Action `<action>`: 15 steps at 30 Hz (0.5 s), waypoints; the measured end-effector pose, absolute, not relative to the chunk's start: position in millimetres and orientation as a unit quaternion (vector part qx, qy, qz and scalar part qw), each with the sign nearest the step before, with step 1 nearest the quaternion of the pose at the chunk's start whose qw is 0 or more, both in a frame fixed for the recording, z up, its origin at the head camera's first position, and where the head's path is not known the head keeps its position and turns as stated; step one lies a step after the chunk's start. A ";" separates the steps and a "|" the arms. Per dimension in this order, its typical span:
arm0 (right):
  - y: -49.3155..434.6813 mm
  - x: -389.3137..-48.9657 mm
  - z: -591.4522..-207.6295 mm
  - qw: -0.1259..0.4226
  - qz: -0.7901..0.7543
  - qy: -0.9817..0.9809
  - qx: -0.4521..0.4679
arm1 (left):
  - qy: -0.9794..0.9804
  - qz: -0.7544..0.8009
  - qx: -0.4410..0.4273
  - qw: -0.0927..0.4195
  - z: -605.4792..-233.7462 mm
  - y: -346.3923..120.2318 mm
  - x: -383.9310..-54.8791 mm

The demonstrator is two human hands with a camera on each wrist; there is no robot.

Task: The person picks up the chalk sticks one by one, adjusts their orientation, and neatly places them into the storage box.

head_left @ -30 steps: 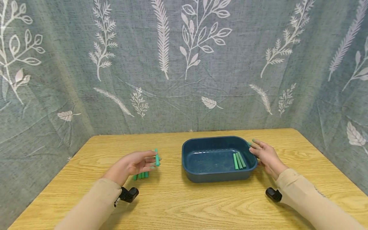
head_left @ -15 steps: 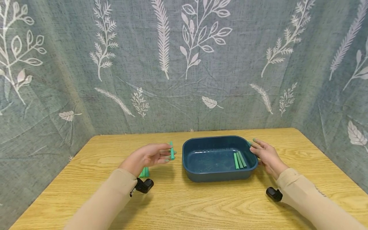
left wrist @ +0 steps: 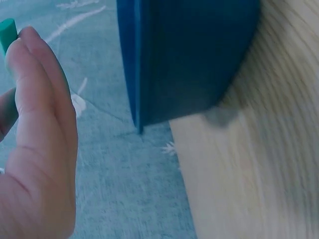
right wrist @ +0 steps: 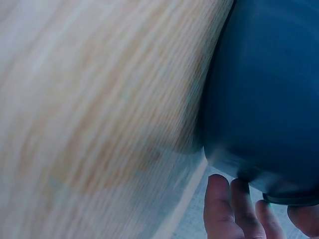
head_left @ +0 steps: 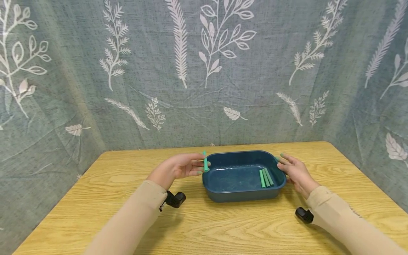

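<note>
Pinched between the left hand's [head_left: 186, 166] thumb and fingers is a green chalk stick [head_left: 205, 165], held near upright. It overlaps the left rim of a dark blue oblong tub [head_left: 242, 196] in the head view. The left wrist view shows the round end of the chalk stick [left wrist: 7, 32] past the fingertips. Three more green chalk sticks [head_left: 266, 178] lie side by side at the right inside the tub. At the tub's right end the right hand [head_left: 298, 175] rests with fairly straight fingers, their tips right at the wall [right wrist: 269, 124] in the right wrist view.
Everything stands on a wooden table [head_left: 223, 226], its back edge close to a grey-green curtain [head_left: 159, 78] with white leaf prints. Black wrist cameras [head_left: 176, 199] stick out below both sleeves. The left forearm covers part of the table at the left.
The left hand has carried its chalk stick right and slightly away, from open table to the tub's left rim. Its arm now hides the chalk sticks seen lying on the table. The right hand stays put.
</note>
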State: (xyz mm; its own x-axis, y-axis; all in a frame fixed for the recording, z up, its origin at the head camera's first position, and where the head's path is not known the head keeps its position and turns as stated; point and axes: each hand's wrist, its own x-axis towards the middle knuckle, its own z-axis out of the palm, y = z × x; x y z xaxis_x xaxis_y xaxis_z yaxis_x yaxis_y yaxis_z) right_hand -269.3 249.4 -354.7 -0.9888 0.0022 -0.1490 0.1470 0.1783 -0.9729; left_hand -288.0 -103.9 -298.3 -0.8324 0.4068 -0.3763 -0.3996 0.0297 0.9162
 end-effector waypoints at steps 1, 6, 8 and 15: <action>249.7 -269.2 -354.5 0.056 -0.638 0.766 0.049 | 0.658 0.694 0.004 0.291 -296.6 -101.0 -288.7; 249.9 -268.8 -353.9 0.057 -0.633 0.770 0.049 | 0.667 0.684 0.010 0.296 -288.2 -87.6 -291.9; 249.8 -268.9 -354.2 0.056 -0.632 0.771 0.049 | 0.667 0.683 0.012 0.297 -285.1 -82.6 -293.0; 249.9 -270.3 -355.7 0.051 -0.635 0.769 0.047 | 0.667 0.680 0.017 0.305 -276.8 -67.2 -297.0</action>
